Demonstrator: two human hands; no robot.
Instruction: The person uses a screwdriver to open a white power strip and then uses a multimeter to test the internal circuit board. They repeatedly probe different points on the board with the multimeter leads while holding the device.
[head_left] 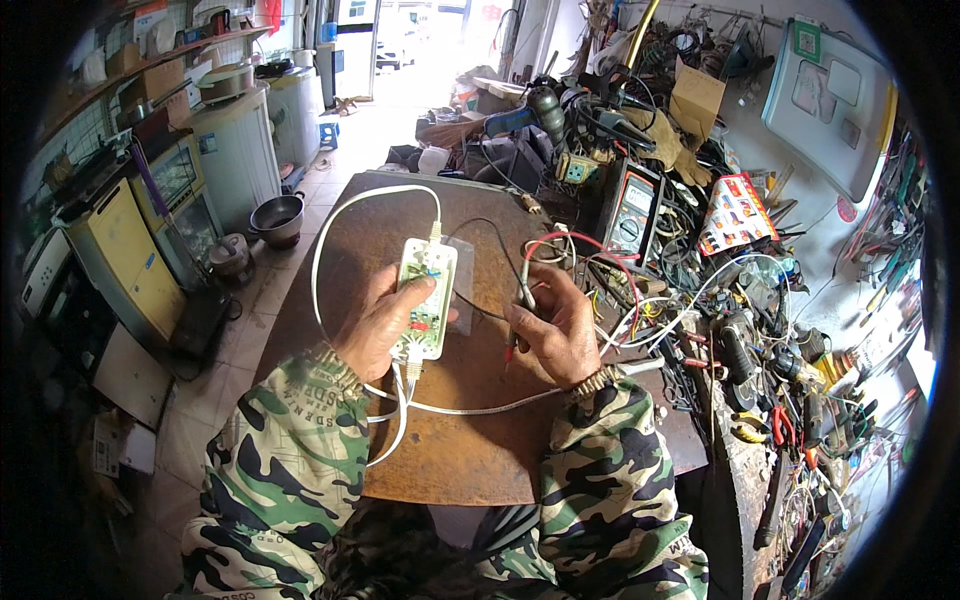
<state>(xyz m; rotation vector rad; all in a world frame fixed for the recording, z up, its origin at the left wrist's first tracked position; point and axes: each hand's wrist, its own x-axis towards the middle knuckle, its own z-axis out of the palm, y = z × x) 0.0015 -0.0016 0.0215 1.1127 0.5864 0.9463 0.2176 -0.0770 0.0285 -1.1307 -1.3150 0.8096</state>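
Brown bench (450, 465), centre of the frame
Its top is scuffed; a white cable (480, 411) crosses the lower part and a clear sheet (463, 262) lies near the middle.

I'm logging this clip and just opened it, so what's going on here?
A person at a brown table has an open white box of small electronic parts in the left hand, with white cables at both ends. The right hand has a grip on thin test probes with red and black leads, and is apart from the box. A meter stands off to the right, among clutter.
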